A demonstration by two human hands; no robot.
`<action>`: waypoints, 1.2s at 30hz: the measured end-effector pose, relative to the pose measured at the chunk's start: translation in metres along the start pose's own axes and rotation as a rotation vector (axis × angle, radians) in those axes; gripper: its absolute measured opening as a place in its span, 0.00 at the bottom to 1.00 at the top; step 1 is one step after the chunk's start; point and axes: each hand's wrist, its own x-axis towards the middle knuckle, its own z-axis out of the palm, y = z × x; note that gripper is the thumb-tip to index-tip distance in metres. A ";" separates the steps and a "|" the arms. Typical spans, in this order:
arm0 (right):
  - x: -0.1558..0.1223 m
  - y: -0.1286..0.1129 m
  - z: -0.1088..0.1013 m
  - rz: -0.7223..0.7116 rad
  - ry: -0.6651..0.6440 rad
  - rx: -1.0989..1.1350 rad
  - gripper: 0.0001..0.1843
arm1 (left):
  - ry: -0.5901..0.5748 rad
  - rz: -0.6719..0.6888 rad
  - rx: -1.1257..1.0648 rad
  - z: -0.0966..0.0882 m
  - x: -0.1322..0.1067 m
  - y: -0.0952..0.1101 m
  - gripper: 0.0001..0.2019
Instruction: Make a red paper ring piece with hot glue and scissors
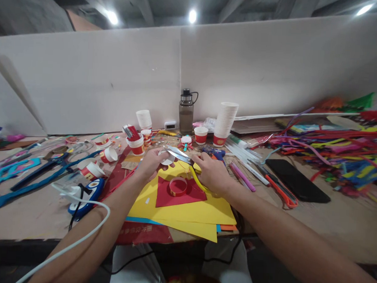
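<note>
My left hand (150, 163) is closed around a small white paper cup piece (167, 158). My right hand (212, 172) grips yellow-handled scissors (183, 158), whose metal blades point left and meet the white piece. Both hands hover over yellow paper sheets (192, 209) at the table's front. On these lies a red paper piece (180, 193) with a cut red cup ring (178, 186) standing on it, just below the hands.
A stack of white cups (225, 122), a grey water bottle (186, 112), and red-and-white cups (200, 135) stand behind. A black phone (297, 180) and markers (243, 176) lie right, beside a pile of pipe cleaners (339, 146). A glue gun (87, 193) with white cable sits left.
</note>
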 end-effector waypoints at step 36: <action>-0.001 0.000 0.002 0.014 -0.035 0.038 0.28 | -0.003 -0.001 0.041 0.003 -0.003 0.001 0.10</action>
